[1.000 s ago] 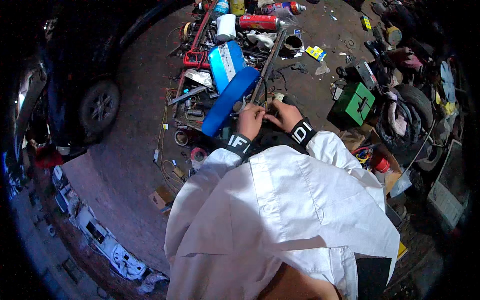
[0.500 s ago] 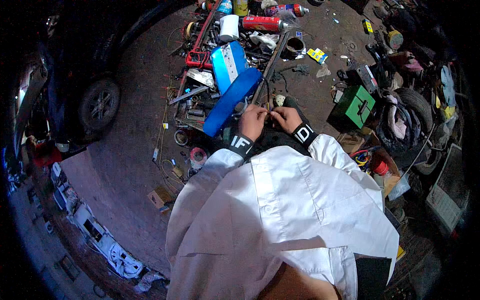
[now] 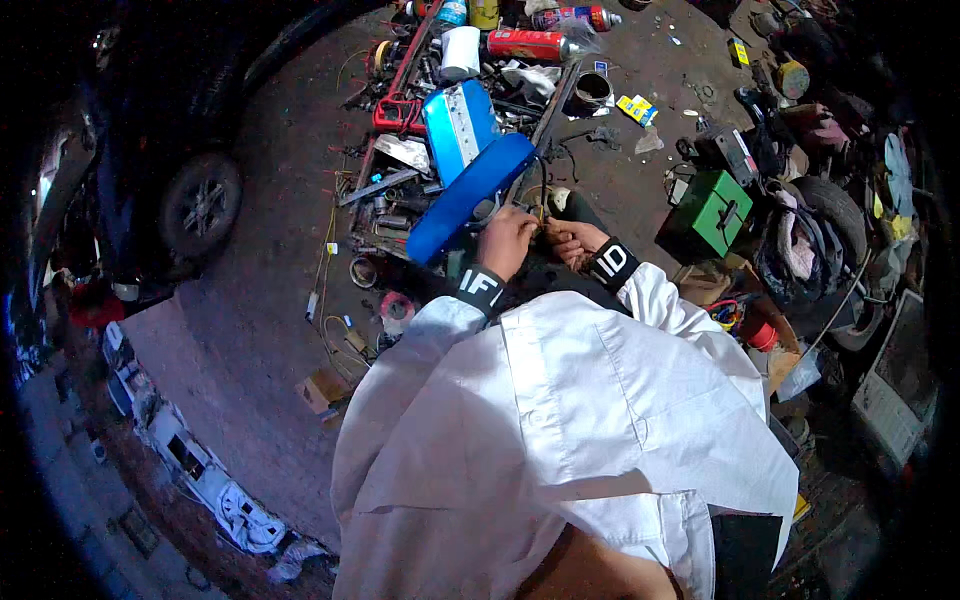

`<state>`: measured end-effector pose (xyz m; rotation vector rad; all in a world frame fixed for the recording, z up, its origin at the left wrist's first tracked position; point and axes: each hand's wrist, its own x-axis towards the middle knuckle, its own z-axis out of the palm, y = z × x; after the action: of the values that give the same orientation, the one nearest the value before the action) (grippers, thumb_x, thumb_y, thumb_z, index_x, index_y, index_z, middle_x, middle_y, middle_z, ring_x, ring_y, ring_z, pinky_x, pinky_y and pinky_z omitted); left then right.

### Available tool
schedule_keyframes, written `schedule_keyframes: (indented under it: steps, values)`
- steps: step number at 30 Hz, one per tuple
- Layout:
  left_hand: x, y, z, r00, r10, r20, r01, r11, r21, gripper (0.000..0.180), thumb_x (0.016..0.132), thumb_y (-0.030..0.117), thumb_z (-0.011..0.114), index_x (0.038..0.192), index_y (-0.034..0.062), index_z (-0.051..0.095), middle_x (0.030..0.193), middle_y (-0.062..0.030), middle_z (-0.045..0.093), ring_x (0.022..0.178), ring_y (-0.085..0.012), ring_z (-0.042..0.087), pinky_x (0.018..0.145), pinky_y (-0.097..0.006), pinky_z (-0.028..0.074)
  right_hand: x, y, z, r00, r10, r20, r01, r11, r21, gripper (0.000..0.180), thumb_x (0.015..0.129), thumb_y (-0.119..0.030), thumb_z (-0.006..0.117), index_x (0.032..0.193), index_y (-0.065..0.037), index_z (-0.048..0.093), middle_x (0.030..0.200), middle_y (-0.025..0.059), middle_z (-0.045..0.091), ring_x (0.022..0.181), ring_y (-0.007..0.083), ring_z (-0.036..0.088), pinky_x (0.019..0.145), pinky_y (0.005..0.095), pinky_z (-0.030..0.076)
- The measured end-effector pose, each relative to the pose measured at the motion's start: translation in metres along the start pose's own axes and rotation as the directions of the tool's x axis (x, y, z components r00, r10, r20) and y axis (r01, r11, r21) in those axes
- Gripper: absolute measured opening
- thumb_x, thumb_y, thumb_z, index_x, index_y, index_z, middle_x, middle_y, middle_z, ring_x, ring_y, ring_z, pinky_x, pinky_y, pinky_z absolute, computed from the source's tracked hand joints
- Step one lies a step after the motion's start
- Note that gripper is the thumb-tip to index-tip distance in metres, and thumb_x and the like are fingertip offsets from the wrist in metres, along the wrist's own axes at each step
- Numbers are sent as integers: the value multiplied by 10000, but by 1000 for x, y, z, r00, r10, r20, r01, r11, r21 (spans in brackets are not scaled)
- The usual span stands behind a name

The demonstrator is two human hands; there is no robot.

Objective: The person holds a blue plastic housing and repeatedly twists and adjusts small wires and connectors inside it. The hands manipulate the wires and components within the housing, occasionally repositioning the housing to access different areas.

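Note:
Close together in front of me, both hands are closed at the end of a thin dark wire (image 3: 544,180). A small yellowish bit shows on the wire just above the fingertips. My left hand (image 3: 507,242) pinches at it with thumb and finger. My right hand (image 3: 577,243) has its fingers curled in beside it, palm side partly showing. What exactly sits between the fingertips is too small to make out. Just left of my left hand lies a long blue padded piece (image 3: 470,198), slanting across a blue box-like piece with a pale stripe (image 3: 461,128).
A metal tray frame (image 3: 545,125) full of tools and sockets stands ahead, with a red spray can (image 3: 527,45) at its far end. Right of me are a green metal box (image 3: 712,214), cables and a tyre (image 3: 835,215). A car wheel (image 3: 201,207) stands at left.
My right hand has turned and its fingers have curled in more. The left hand stays almost in place at the wire. The view has shifted slightly.

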<state>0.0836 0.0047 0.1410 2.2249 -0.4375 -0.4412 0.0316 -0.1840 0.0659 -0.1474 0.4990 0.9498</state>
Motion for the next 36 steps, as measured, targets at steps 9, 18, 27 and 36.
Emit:
schedule_keyframes:
  steps: [9, 18, 27, 36]
  values:
    - [0, 9, -6, 999, 40, 7, -41, 997, 60, 127, 804, 91, 647, 920, 53, 683, 905, -129, 569, 781, -307, 603, 664, -381, 488, 3, -3, 15, 994, -15, -106, 14, 1000, -14, 326, 1011, -337, 406, 755, -143, 461, 475, -75, 333, 357, 38, 280, 315, 189, 214]
    - [1, 5, -3, 992, 121, -16, -121, 992, 32, 127, 799, 98, 647, 913, 59, 686, 875, -120, 550, 737, -281, 587, 647, -367, 481, 15, -3, -8, 1000, 6, -19, -7, 996, -87, 224, 961, -208, 425, 743, -157, 432, 512, -55, 333, 372, 68, 256, 346, 237, 205]
    - [1, 9, -1, 999, 13, -48, -9, 996, 83, 117, 793, 117, 665, 886, 52, 691, 900, -139, 577, 777, -299, 614, 659, -375, 498, 23, -3, -4, 982, 189, -29, -191, 965, -178, 373, 1008, -327, 385, 667, -174, 391, 439, -66, 296, 353, 51, 243, 343, 209, 204]
    - [3, 10, -3, 998, 8, -56, -4, 998, 62, 101, 782, 109, 666, 860, 45, 680, 894, -149, 576, 787, -299, 600, 670, -375, 487, 5, -4, 17, 994, 110, -18, -111, 989, -95, 392, 984, -375, 443, 674, -134, 436, 476, -29, 352, 361, 82, 265, 346, 237, 194]
